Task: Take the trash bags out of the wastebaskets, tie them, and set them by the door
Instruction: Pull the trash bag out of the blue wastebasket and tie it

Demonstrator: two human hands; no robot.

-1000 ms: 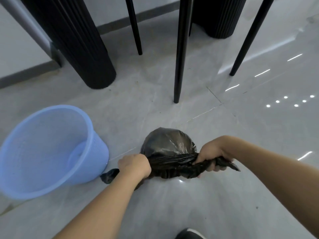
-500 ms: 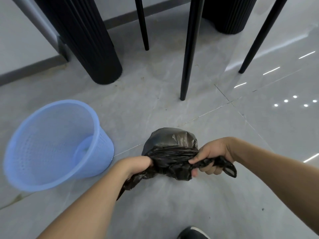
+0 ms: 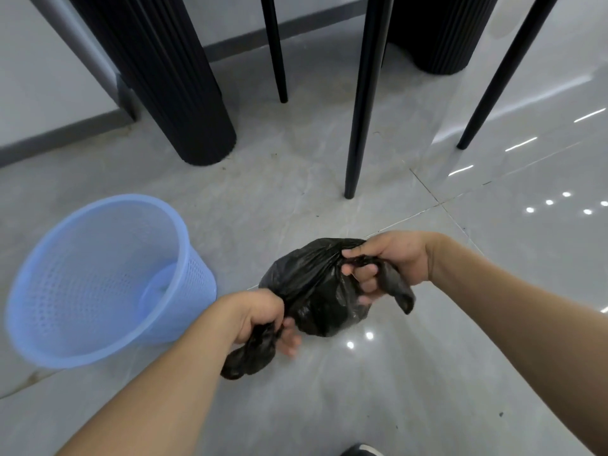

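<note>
A small black trash bag (image 3: 316,291) hangs low over the grey floor between my two hands. My left hand (image 3: 260,315) grips one twisted end of the bag's mouth, which dangles below my fist at the lower left. My right hand (image 3: 385,261) grips the other twisted end at the upper right, with a short tail sticking out past my fingers. To the left stands a light blue mesh wastebasket (image 3: 105,278), tilted toward me, with no bag inside it.
Two fat black ribbed pedestals (image 3: 171,77) stand at the back left and back right (image 3: 444,31). Three thin black legs (image 3: 362,103) come down between them. A grey skirting runs along the wall. The toe of a shoe (image 3: 362,450) shows at the bottom edge.
My left hand has pulled its end of the bag down and toward me, while my right hand has lifted its end up and away. The bag now lies slanted between them.
</note>
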